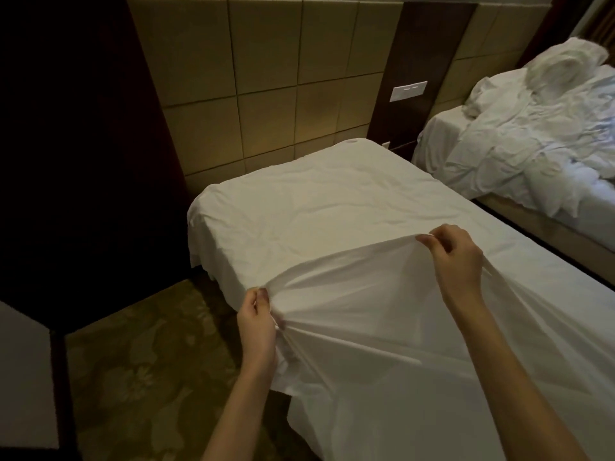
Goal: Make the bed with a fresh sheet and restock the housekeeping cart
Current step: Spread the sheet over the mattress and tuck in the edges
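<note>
Both hands pinch the white sheet point(349, 294): left hand point(258, 322) bunches cloth at the bed's point(299, 201) side edge, right hand point(456, 261) lifts a fold

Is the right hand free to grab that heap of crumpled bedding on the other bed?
Probably not. The right hand is pinching the sheet, and the crumpled bedding lies across a gap on the far bed.

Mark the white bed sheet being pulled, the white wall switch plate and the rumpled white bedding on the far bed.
white bed sheet point(332, 207), head view: flat part on the mattress.
white wall switch plate point(408, 91), head view: plate centre.
rumpled white bedding point(532, 141), head view: heap's middle.
</note>
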A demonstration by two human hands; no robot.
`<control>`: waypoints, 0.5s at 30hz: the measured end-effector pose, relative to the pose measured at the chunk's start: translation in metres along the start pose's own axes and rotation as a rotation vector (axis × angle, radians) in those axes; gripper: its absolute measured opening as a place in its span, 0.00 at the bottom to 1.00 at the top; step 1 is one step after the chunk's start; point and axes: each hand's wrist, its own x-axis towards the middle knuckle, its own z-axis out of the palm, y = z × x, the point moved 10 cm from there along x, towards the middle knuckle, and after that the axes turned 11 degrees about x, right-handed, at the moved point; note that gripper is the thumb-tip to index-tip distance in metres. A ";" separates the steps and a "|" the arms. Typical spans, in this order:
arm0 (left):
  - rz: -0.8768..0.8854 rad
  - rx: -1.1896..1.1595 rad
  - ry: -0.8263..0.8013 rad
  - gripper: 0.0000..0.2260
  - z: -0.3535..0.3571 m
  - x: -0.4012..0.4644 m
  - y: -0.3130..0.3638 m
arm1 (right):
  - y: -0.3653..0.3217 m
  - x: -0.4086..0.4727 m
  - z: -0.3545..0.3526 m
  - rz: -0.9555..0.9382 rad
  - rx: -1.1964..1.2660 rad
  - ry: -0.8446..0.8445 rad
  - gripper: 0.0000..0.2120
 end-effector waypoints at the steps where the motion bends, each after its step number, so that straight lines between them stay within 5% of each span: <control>1: -0.008 0.010 -0.010 0.12 0.000 0.014 -0.008 | 0.007 0.002 0.014 0.000 -0.013 -0.011 0.11; 7: -0.178 0.128 -0.002 0.15 -0.024 0.038 -0.118 | 0.088 -0.033 0.122 0.081 -0.147 -0.260 0.10; 15: -0.215 0.208 0.097 0.13 -0.043 0.017 -0.188 | 0.142 -0.075 0.167 0.063 -0.131 -0.414 0.10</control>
